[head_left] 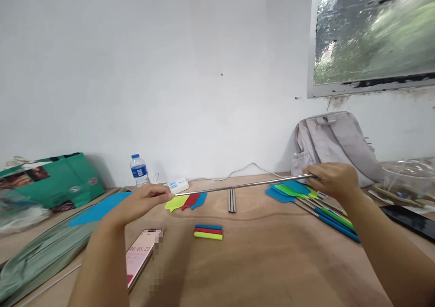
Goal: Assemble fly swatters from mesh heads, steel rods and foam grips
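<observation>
A thin, shiny telescopic metal rod (234, 187) is stretched out level above the table between my two hands. My left hand (149, 200) pinches its left end, while my right hand (331, 178) is closed around the right end, where a bit of blue shows. Beneath the rod lie several short metal rods (231, 201) side by side. Loose fly swatter heads in yellow (177, 202), red (190, 201) and blue (200, 200) lie near my left hand. Nearer to me rest a blue handle (208, 227), a red handle (208, 231) and a yellow handle (208, 236).
Whole fly swatters (319, 207) are piled below my right hand. A phone (144, 255) showing a timer lies by my left forearm. Behind stand a water bottle (138, 169), a small white box (178, 185) and a grey backpack (335, 144). A green bag (68, 182) sits left, a clear bowl (408, 178) right.
</observation>
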The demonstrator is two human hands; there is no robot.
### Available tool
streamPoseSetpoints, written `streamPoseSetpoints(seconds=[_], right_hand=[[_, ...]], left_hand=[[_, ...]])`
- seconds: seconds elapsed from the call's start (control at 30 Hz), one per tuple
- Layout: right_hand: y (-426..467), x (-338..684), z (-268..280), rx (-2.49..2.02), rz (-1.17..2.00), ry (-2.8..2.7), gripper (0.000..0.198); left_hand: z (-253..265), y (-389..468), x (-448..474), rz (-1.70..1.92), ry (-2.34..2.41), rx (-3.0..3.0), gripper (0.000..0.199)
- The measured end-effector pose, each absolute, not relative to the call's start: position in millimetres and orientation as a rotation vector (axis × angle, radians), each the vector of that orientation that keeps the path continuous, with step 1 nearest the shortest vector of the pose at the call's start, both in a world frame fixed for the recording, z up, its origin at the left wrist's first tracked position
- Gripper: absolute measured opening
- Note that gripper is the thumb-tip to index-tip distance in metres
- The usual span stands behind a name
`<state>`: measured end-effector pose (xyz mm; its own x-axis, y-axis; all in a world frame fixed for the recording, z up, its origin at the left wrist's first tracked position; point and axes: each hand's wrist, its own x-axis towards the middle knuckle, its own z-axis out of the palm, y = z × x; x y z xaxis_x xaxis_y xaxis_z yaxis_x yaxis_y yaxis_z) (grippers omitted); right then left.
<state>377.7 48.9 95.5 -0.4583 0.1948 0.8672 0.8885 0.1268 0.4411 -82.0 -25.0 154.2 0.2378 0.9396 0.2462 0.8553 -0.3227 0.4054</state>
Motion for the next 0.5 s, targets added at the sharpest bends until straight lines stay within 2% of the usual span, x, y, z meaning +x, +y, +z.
streamPoseSetpoints(seconds=[0.13, 0.23, 0.27, 0.33, 0.43, 0.5], right_hand=[[47, 383, 97, -1.208, -1.241, -1.700, 0.028], [50, 377, 88, -1.435, -1.084, -1.725, 0.026], [52, 373, 84, -1.506, -1.035, -1.745, 0.025], [57, 361, 76, -1.617, -0.934, -1.793, 0.026], [61, 338, 67, -1.680, -0.822, -1.856, 0.028], [61, 323, 64, -1.676, -0.797, -1.916, 0.029]], left_hand=[[154, -24, -85, 0.595, 1.734, 2.364, 0.035], [147, -11, -67, 0.517, 2.096, 2.528, 0.033], [143, -5, -56, 0.541, 2.246, 2.592, 0.032], [134, 5, -31, 0.905, 2.536, 2.643, 0.032], [116, 12, 13, 1.245, 2.315, 2.823, 0.034], [102, 11, 41, 1.135, 2.078, 3.022, 0.033]])
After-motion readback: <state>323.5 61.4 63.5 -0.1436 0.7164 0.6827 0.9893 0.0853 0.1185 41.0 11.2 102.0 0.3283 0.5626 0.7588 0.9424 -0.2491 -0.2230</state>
